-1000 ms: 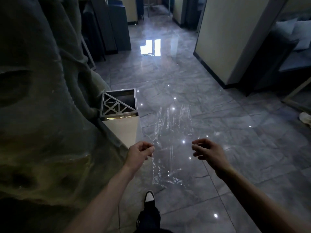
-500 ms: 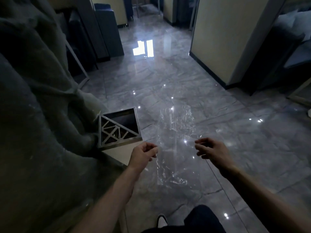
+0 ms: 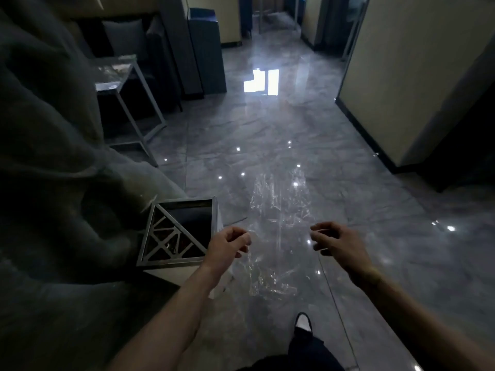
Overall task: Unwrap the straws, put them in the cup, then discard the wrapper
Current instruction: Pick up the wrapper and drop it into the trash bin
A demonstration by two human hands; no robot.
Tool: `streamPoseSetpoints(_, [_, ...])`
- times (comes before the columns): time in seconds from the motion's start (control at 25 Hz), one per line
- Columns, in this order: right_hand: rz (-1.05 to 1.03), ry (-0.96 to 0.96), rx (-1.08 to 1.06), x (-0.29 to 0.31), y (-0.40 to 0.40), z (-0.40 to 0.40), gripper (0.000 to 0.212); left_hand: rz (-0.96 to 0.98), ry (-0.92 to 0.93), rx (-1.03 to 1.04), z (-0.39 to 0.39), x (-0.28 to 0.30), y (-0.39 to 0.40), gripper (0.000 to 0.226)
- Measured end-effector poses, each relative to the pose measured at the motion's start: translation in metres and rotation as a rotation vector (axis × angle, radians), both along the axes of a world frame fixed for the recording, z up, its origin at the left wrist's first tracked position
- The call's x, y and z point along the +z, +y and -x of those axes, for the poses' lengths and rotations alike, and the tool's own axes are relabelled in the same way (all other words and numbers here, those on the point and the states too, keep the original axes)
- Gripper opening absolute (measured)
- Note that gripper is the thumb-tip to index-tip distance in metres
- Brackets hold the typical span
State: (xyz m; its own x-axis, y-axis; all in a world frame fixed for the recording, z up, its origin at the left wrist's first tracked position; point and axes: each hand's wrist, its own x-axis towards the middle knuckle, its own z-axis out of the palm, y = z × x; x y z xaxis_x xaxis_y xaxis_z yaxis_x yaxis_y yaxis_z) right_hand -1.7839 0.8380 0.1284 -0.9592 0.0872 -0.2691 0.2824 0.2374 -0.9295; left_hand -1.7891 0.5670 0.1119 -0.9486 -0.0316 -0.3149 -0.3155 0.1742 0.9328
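I hold the clear crinkled plastic wrapper (image 3: 278, 226) stretched between my left hand (image 3: 227, 247) and right hand (image 3: 337, 243), each pinching an edge with curled fingers, just right of the square metal-rimmed bin (image 3: 179, 231). Risk: the limp, light film could drift past the opening onto the glossy grey tiled floor (image 3: 361, 183).
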Motion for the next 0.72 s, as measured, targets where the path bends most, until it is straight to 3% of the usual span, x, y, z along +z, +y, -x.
streamPoseSetpoints(0.36, [0.001,-0.006,0.191,0.012,0.064,0.140,0.013,-0.049,-0.055,0.194,0.089,0.007,0.074,0.006])
streamPoseSetpoints(0.72, [-0.054,-0.002,0.388,0.005,0.018,0.251,0.015,-0.102,-0.081,0.404,0.141,-0.020,0.049,0.006])
